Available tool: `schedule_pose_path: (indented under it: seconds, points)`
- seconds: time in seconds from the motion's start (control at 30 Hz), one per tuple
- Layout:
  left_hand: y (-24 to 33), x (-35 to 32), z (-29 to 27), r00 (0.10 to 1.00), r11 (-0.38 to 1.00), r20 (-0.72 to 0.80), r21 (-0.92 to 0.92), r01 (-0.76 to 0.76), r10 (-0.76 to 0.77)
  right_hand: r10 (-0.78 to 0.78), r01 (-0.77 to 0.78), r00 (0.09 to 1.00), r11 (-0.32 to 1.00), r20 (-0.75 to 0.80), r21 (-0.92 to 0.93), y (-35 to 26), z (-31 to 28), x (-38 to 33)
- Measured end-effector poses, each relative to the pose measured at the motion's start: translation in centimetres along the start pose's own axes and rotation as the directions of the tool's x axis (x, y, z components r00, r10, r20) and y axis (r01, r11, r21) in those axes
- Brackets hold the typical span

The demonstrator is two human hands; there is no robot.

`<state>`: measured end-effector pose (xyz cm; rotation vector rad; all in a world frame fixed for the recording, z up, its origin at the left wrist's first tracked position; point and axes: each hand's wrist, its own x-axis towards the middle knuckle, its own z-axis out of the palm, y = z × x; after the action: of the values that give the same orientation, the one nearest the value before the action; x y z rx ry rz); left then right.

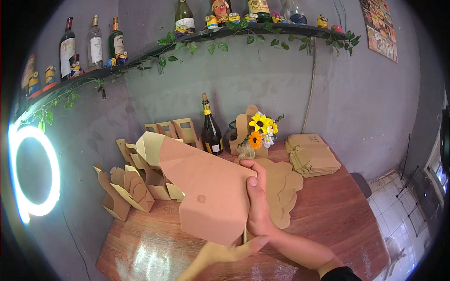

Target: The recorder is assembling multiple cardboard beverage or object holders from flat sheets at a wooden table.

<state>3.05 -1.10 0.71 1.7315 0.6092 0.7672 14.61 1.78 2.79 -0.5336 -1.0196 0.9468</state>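
A partly folded brown cardboard box [208, 187] is held up over the table, tilted, with a curved cut-out edge and a small round dark spot on its face. My right hand [258, 201] grips its right edge, thumb on the near face and fingers wrapped over the top corner. Below, my left hand [225, 253] is at the box's bottom right corner, its thumb stretched toward my right wrist; its other fingers are mostly hidden under the cardboard. Behind the box lie flat cardboard blanks [283, 187] with wavy edges.
Folded cardboard boxes [126, 187] stand on the left of the wooden table [328, 220]. A dark bottle [212, 129] and a box with artificial flowers [260, 124] stand at the back. Flat cardboard is stacked [311, 157] at right. A ring light [56, 173] glows at left.
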Motion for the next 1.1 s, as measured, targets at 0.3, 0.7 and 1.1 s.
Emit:
schedule_pose_path:
  seconds: [0.3, 0.7, 1.1]
  points:
    - [-0.2, -1.0, -2.3, 0.844, 0.766, -0.515, -0.481, -0.427, 0.147, -0.067, 0.067, 0.998, 0.997, 0.002, -0.027, 0.9, -0.2, 0.4]
    - [1.6, -0.8, -6.2, 0.920, 0.916, -0.335, -0.265, -0.301, 0.206, -0.386, 0.491, 0.870, 0.745, 0.308, -0.452, -2.5, -2.2, 3.3]
    - [3.1, -0.8, -5.5, 0.959, 0.904, -0.147, -0.325, -0.277, 0.241, -0.329, 0.613, 0.776, 0.594, 0.538, -0.521, -3.2, -1.5, 2.2]
